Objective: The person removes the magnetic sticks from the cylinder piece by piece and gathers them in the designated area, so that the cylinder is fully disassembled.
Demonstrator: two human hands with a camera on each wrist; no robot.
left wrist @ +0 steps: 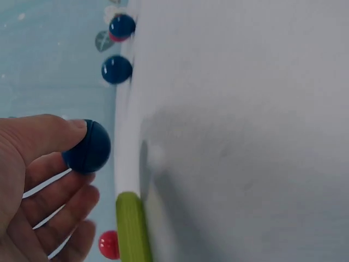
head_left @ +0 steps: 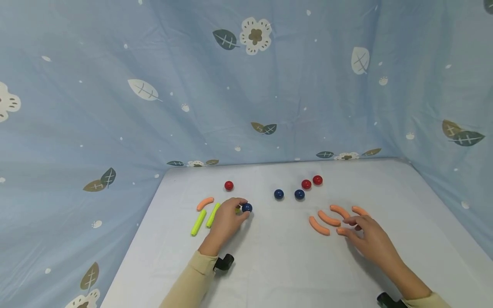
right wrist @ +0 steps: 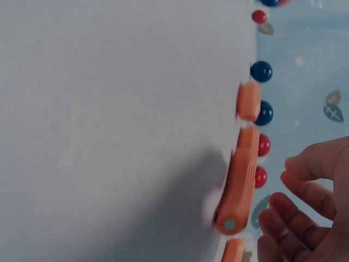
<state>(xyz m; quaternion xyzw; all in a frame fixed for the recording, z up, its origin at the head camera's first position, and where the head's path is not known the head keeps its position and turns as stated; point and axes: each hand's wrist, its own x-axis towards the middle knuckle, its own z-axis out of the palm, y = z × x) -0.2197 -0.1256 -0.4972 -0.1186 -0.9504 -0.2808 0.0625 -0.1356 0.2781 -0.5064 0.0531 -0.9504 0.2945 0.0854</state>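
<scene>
My left hand (head_left: 227, 219) pinches a glossy dark blue ball (left wrist: 95, 147) between thumb and fingertips, raised above the white table. Beneath that hand lie yellow-green ribbed sticks (head_left: 198, 223), one largely hidden by it. My right hand (head_left: 367, 238) hovers over several orange curved sticks (head_left: 319, 226), its fingers loosely bent. Nothing shows between its thumb and fingers in the right wrist view, where the nearest orange stick (right wrist: 237, 191) lies apart from the hand. In the head view, the hand partly covers some of these sticks.
Two more blue balls (head_left: 279, 194) sit mid-table, with two red balls (head_left: 306, 184) behind them to the right. Another red ball (head_left: 229, 185) and a lone orange curved stick (head_left: 205, 203) lie at left. A blue patterned cloth (head_left: 292, 85) hangs behind the table.
</scene>
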